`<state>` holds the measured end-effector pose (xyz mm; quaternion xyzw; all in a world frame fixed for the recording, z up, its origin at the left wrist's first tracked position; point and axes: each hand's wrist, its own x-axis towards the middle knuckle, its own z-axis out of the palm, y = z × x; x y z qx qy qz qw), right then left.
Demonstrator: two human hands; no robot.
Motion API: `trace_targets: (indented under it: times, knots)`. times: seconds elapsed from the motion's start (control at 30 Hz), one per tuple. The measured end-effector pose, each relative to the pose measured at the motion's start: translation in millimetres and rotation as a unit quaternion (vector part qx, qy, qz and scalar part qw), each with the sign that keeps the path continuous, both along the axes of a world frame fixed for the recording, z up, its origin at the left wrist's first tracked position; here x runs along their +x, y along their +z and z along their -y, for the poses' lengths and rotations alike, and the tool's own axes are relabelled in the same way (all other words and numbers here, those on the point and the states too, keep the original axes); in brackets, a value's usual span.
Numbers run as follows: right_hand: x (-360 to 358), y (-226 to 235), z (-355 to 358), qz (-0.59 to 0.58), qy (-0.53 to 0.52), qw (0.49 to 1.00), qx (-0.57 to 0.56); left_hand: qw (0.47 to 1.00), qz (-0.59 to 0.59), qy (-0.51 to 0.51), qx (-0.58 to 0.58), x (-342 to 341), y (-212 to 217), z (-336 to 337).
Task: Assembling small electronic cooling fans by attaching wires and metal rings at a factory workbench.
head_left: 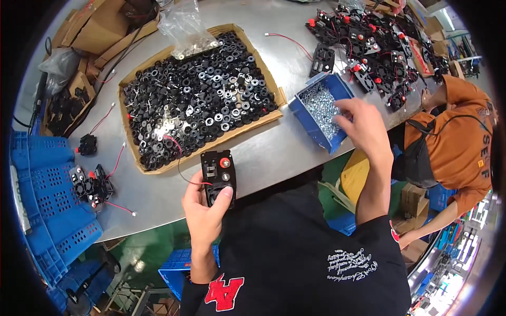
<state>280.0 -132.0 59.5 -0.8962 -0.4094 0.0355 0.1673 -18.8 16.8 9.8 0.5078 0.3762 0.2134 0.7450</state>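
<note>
My left hand (206, 210) grips a small black panel (218, 174) with a red button and a thin red wire, holding it just over the near edge of the grey table (274, 152). My right hand (363, 126) reaches into a blue bin (311, 118) of small silver screws, fingers curled down among them; whether it has picked any up is hidden. A shallow cardboard tray (211, 147) heaped with black rubber rings and washers lies just beyond the panel.
A pile of assembled black panels with red buttons (374, 42) covers the far right. A few more panels (92, 184) lie at the left by a blue crate (52, 200). A clear bag (187, 31) rests on the tray. Another person in orange (464, 142) bends at the right.
</note>
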Motion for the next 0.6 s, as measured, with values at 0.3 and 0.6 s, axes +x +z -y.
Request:
trace_targets:
  times: [0.3, 0.6]
  knots:
    - [0.0, -20.5, 0.5, 0.027, 0.143, 0.989, -0.042, 0.999, 0.028, 0.024, -0.017, 20.8, 1.6, 15.0]
    - [-30.8, -9.1, -9.9, -0.097, -0.036, 0.980, 0.171, 1.000, 0.007, 0.003, 0.004, 21.6, 4.8, 17.9]
